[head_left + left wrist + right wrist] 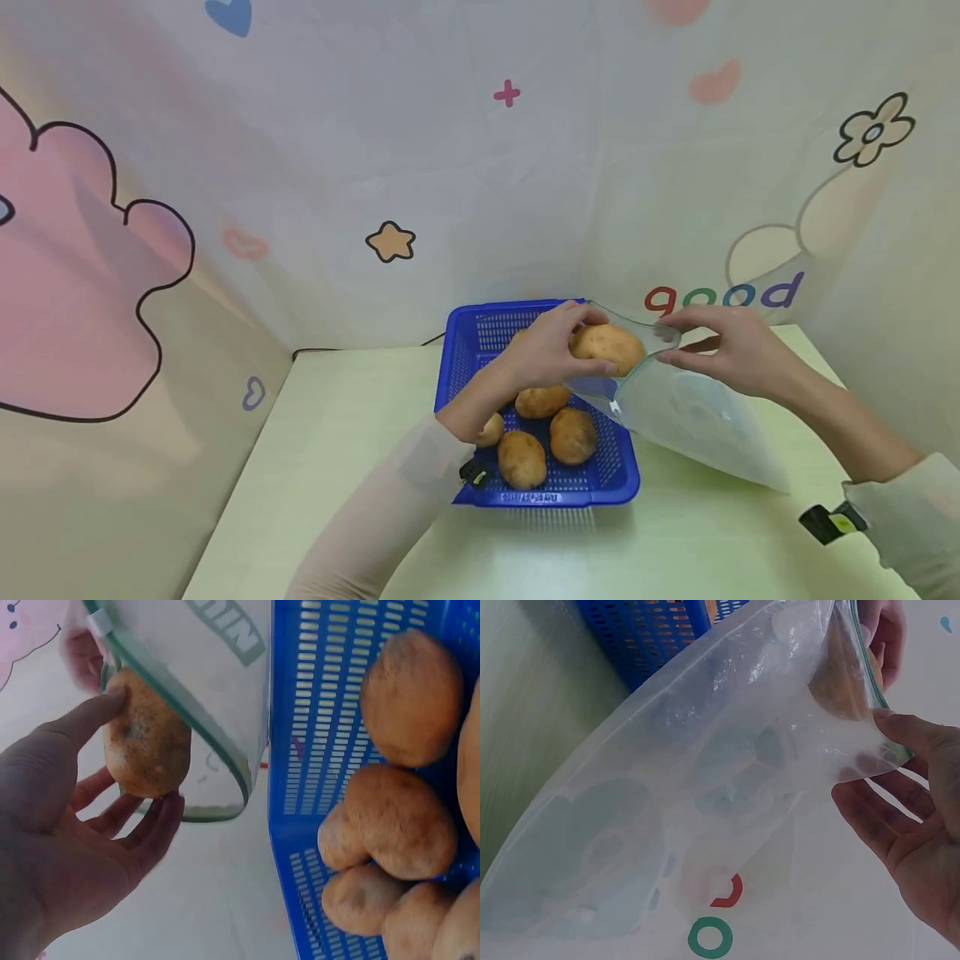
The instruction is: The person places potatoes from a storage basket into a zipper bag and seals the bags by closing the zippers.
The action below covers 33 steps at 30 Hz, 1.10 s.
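Observation:
My left hand (557, 346) grips a potato (148, 739) between thumb and fingers, right at the mouth of a clear zip bag (697, 417). Through the plastic in the right wrist view, part of the potato (841, 682) shows inside the green-edged opening. My right hand (738, 346) pinches the far corner of the bag's mouth, thumb on one side and fingers on the other. The bag hangs slanting down to the right, with printing (229, 630) on its side and a white slider (100, 622) on its zip.
Below the left forearm stands a blue plastic basket (611, 492) with several potatoes (522, 460) in it. It rests on a pale green table (337, 417). A printed curtain (450, 167) hangs behind the table.

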Tool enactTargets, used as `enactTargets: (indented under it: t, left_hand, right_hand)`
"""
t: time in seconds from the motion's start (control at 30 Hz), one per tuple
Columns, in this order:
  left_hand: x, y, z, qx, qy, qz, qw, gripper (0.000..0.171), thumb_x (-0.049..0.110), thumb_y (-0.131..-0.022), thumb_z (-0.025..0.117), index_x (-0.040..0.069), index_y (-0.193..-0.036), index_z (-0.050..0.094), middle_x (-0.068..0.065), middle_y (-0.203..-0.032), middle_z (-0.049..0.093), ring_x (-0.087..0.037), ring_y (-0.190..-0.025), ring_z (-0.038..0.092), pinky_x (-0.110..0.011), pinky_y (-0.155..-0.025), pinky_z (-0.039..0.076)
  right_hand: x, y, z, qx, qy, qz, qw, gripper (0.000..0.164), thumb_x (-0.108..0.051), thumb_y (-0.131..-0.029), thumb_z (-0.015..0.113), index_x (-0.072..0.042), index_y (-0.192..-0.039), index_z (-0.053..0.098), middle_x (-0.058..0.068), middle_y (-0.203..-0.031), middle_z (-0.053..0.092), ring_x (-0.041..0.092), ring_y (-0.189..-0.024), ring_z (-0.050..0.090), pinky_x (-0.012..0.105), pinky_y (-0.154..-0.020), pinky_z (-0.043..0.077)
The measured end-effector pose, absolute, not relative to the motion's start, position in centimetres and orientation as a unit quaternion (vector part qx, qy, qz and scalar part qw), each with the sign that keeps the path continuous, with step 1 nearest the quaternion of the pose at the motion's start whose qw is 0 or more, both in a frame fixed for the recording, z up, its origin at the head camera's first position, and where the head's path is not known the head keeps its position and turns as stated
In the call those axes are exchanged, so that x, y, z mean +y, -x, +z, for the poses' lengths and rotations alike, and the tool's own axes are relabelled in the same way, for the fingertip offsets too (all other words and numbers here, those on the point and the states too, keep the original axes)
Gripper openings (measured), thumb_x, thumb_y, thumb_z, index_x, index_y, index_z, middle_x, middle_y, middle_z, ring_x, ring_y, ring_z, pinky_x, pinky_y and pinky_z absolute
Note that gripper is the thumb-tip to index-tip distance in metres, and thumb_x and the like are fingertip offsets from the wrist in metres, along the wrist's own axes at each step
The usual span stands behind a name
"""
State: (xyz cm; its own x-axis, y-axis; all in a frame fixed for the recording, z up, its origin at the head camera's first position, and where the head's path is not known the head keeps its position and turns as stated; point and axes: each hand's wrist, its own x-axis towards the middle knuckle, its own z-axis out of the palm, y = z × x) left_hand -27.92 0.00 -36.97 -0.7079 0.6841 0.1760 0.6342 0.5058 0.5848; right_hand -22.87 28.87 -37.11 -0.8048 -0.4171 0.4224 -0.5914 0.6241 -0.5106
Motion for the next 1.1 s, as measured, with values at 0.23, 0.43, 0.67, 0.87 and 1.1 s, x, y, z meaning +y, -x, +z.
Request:
enactTargets:
  t: [0.23, 0.43, 0.67, 0.87, 1.1]
  left_hand:
    - [1.4, 27.7, -37.5, 0.878, -0.367, 0.308, 0.024, 0.062, 0.043, -0.093, 0.083, 0.014, -0.144, 0.061, 0.001, -0.127, 0.063, -0.011, -0.105, 0.056, -0.02, -0.083, 0.047]
    - [2.5, 27.5, -37.7, 0.87, -0.372, 0.324, 0.016, 0.06, 0.039, -0.098, 0.078, 0.009, -0.146, 0.058, -0.005, -0.137, 0.062, -0.013, -0.111, 0.058, -0.015, -0.085, 0.048]
    - [1.5, 27.0, -37.6, 0.847, -0.37, 0.38, 0.028, 0.052, 0.033, -0.102, 0.074, 0.008, -0.145, 0.059, -0.008, -0.14, 0.062, -0.019, -0.123, 0.061, -0.023, -0.097, 0.055]
    - [-0.5, 26.8, -38.2, 0.826, -0.351, 0.437, 0.052, 0.05, 0.025, -0.101, 0.076, 0.007, -0.144, 0.06, -0.011, -0.143, 0.063, -0.026, -0.129, 0.062, -0.025, -0.099, 0.055]
    - [-3.9, 27.0, -39.0, 0.853, -0.328, 0.405, 0.023, 0.05, 0.027, -0.1, 0.077, 0.009, -0.144, 0.06, -0.007, -0.142, 0.063, -0.021, -0.129, 0.06, -0.038, -0.106, 0.053]
  right_hand:
    - [29.0, 22.9, -37.1, -0.891, -0.288, 0.324, 0.137, 0.038, -0.005, -0.085, 0.09, -0.005, -0.12, 0.076, 0.0, -0.108, 0.075, 0.013, -0.1, 0.071, 0.025, -0.074, 0.063]
    - [29.3, 23.1, -36.8, -0.893, -0.287, 0.317, 0.138, 0.037, -0.004, -0.086, 0.088, -0.005, -0.12, 0.076, 0.003, -0.11, 0.076, 0.025, -0.1, 0.073, 0.027, -0.075, 0.063]
    - [29.4, 22.8, -36.8, -0.899, -0.273, 0.313, 0.14, 0.034, -0.006, -0.087, 0.087, -0.006, -0.12, 0.076, 0.003, -0.109, 0.076, 0.026, -0.1, 0.074, 0.023, -0.075, 0.062]
    - [29.3, 22.7, -37.1, -0.895, -0.273, 0.32, 0.151, 0.034, -0.005, -0.086, 0.088, -0.006, -0.118, 0.077, 0.0, -0.106, 0.076, 0.008, -0.099, 0.07, 0.015, -0.075, 0.059]
    - [29.4, 22.8, -37.0, -0.906, -0.242, 0.32, 0.139, 0.032, -0.008, -0.089, 0.087, -0.008, -0.119, 0.077, 0.0, -0.107, 0.076, 0.016, -0.101, 0.071, 0.012, -0.077, 0.056]
